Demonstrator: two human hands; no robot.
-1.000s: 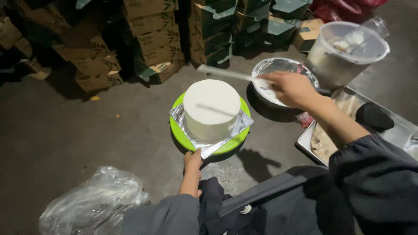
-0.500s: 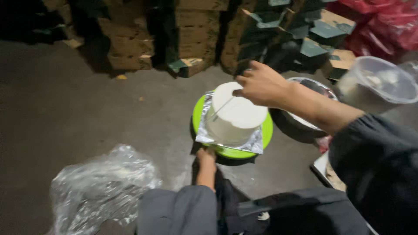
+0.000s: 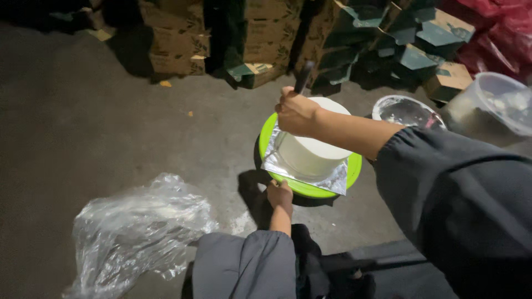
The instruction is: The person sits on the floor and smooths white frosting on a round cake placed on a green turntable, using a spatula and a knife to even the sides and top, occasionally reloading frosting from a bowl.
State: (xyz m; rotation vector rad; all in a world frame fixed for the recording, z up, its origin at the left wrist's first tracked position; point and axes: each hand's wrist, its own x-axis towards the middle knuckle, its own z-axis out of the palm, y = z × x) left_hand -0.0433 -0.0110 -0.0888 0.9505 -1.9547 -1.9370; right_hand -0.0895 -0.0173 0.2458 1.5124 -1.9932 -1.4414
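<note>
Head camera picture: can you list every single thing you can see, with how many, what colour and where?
cake: one, white, round, on the foil in the middle
foil sheet: one, silver, under the cake
turntable: one, bright green, on the floor under the foil
spatula handle: one, dark, sticking up from the right fist; blade hidden
metal bowl: one, silver with white smears, right of the cake
plastic tub: one, clear, far right
plastic bag: one, clear, crumpled, lower left floor
cardboard boxes: many, brown and green, stacked along the top
red bags: red, top right; count unclear
left hand: touching the turntable's near edge
right hand: fist round the handle beside the cake
</note>
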